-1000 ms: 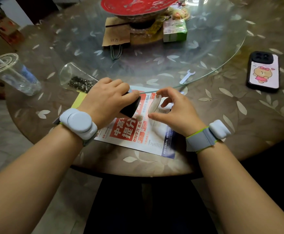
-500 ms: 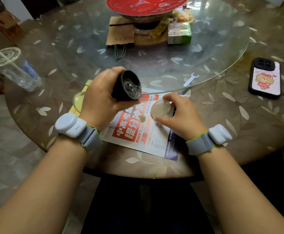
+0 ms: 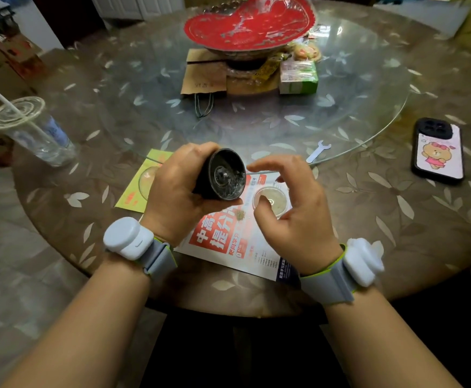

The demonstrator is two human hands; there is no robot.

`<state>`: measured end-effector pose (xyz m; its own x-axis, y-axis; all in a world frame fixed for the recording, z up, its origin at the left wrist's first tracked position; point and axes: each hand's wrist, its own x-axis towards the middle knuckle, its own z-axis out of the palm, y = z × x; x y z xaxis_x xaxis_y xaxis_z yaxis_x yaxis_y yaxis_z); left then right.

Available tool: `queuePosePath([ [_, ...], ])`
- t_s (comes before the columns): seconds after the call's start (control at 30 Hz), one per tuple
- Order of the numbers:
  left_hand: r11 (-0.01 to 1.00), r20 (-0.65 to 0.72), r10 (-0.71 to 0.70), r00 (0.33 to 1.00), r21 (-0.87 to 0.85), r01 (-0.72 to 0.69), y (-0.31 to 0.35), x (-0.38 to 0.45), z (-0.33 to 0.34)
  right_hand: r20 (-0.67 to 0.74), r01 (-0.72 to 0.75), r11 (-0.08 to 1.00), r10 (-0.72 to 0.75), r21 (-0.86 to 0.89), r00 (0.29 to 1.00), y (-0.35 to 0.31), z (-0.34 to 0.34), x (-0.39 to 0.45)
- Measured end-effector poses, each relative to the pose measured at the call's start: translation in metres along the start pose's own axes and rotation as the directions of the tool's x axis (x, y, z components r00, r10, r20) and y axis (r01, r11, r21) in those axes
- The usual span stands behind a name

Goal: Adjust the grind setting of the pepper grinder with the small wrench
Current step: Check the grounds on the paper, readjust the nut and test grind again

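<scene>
Head view is showing the pepper grinder (image 3: 219, 175) lying tipped in the left hand (image 3: 178, 194), whose fingers are wrapping its black body, its open grinding end facing up toward the camera. Just beside the grinder, the right hand (image 3: 293, 208) is hovering with loosely spread, empty fingers over a small clear lid (image 3: 270, 201) sitting on a red-printed flyer (image 3: 228, 245). Beyond the grinder, the small wrench (image 3: 318, 151) is lying untouched at the glass turntable's (image 3: 368, 107) rim. Farther right of the grinder, a phone (image 3: 438, 151) is lying flat.
</scene>
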<state>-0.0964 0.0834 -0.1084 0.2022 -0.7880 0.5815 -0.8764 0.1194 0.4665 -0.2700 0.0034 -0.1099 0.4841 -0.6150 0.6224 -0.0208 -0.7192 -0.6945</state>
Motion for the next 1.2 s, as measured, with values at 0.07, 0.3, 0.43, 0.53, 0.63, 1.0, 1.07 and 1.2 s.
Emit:
queuePosePath([
  [0.07,1.0,0.017,0.015,1.0,0.025,-0.015,0.001,0.0,0.0,-0.017,0.052,0.999,-0.052,0.012,0.999,-0.002,0.001,-0.001],
  [0.3,0.867,0.342,0.15,0.927,0.405,-0.29,-0.006,0.005,-0.001,-0.055,-0.085,0.994,0.081,-0.067,0.995,0.008,0.004,-0.005],
  [0.43,0.683,0.539,0.118,0.834,0.566,-0.462,-0.012,0.012,-0.001,-0.062,-0.155,0.983,0.149,-0.101,0.987,0.016,0.001,-0.008],
  [0.53,0.615,0.613,0.055,0.788,0.601,-0.51,-0.004,0.016,0.003,-0.072,-0.194,0.976,0.187,-0.1,0.98,0.019,0.001,-0.009],
  [0.63,0.572,0.644,-0.027,0.764,0.637,-0.517,-0.001,0.019,0.006,-0.063,-0.21,0.972,0.204,-0.109,0.977,0.02,0.001,-0.009],
  [1.0,0.679,0.592,-0.003,0.806,0.592,-0.433,-0.012,0.027,-0.003,0.055,-0.248,0.965,0.254,-0.088,0.966,0.023,0.009,-0.012],
  [1.07,0.751,0.504,0.021,0.863,0.562,-0.347,-0.017,0.028,-0.01,0.075,-0.253,0.963,0.26,-0.095,0.963,0.027,0.01,-0.012],
  [1.2,0.864,0.329,0.017,0.944,0.47,-0.179,-0.014,0.025,-0.018,0.107,-0.303,0.946,0.315,-0.112,0.943,0.035,0.008,-0.008],
])
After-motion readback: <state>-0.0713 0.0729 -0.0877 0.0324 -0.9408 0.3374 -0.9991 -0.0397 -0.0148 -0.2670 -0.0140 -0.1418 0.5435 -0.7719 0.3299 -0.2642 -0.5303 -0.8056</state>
